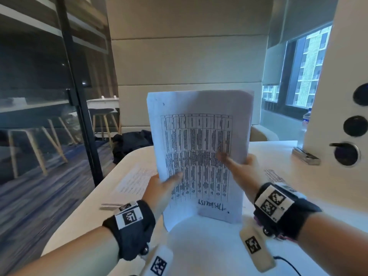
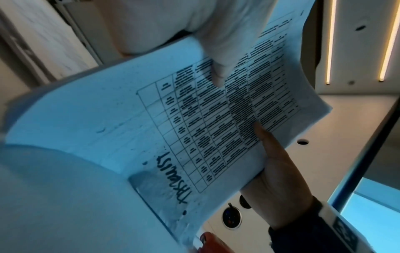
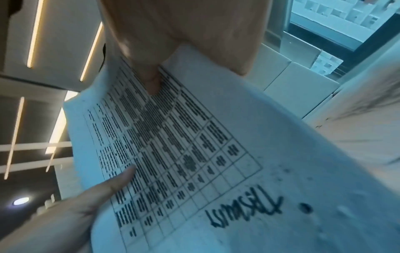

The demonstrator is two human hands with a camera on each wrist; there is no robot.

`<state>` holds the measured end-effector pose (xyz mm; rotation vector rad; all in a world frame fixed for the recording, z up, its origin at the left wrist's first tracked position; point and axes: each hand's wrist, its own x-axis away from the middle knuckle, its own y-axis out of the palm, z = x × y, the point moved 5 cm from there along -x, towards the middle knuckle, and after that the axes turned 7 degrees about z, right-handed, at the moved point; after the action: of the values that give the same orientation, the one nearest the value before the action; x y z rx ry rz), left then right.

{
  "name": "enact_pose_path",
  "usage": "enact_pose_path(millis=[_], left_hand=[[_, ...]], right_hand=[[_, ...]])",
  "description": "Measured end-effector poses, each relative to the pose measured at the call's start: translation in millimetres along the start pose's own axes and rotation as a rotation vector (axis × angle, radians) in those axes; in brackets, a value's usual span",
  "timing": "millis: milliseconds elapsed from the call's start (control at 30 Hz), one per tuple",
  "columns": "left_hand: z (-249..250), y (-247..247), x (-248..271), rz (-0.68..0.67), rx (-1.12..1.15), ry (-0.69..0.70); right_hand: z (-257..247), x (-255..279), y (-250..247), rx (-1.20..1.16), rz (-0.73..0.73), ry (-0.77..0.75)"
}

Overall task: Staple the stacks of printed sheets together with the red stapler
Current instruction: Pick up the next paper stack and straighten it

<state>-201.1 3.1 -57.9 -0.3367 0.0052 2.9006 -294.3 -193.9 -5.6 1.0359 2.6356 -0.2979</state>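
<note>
I hold a stack of printed sheets (image 1: 199, 140) upright, its bottom edge standing on the white table (image 1: 201, 250). The front page shows a table grid upside down with a handwritten word near the bottom. My left hand (image 1: 164, 187) pinches the stack's left edge, thumb on the front. At the right edge, my right hand (image 1: 238, 166) grips it the same way, its thumb across the print. In the left wrist view the left thumb (image 2: 218, 70) and the right hand (image 2: 281, 179) lie on the page, and a red stapler (image 2: 208, 240) peeks out below the paper.
More printed sheets lie flat on the table at the left (image 1: 135, 182) and at the right (image 1: 273, 174). A small silver strip (image 1: 111, 205) lies near my left wrist. A metal box (image 1: 305, 156) sits by a white panel with round sockets (image 1: 346, 154). Dark fabric (image 1: 131, 142) lies beyond the table.
</note>
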Motion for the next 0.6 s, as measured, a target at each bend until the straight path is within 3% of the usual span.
enact_pose_path(millis=[67, 133, 267, 333, 500, 600], left_hand=[[2.0, -2.8, -3.9, 0.031, -0.067, 0.032], [8.0, -7.7, -8.3, 0.077, -0.102, 0.033], [11.6, -16.5, -14.5, 0.1, -0.141, 0.037], [11.6, -18.4, -13.8, 0.082, -0.161, 0.042], [8.8, -18.1, -3.3, 0.016, -0.152, 0.006], [6.5, -18.8, 0.3, 0.006, -0.153, -0.008]], right_hand=[[4.8, -2.6, -3.9, 0.145, -0.097, -0.021], [10.9, -7.9, -9.9, 0.422, -0.292, -0.046], [42.1, -5.2, -43.4, 1.352, -0.661, 0.043], [56.1, 2.5, -60.7, 1.64, -0.788, 0.053], [69.1, 7.4, -81.6, 1.538, -0.757, 0.035], [54.8, -0.8, -81.8, 1.134, -0.646, 0.124]])
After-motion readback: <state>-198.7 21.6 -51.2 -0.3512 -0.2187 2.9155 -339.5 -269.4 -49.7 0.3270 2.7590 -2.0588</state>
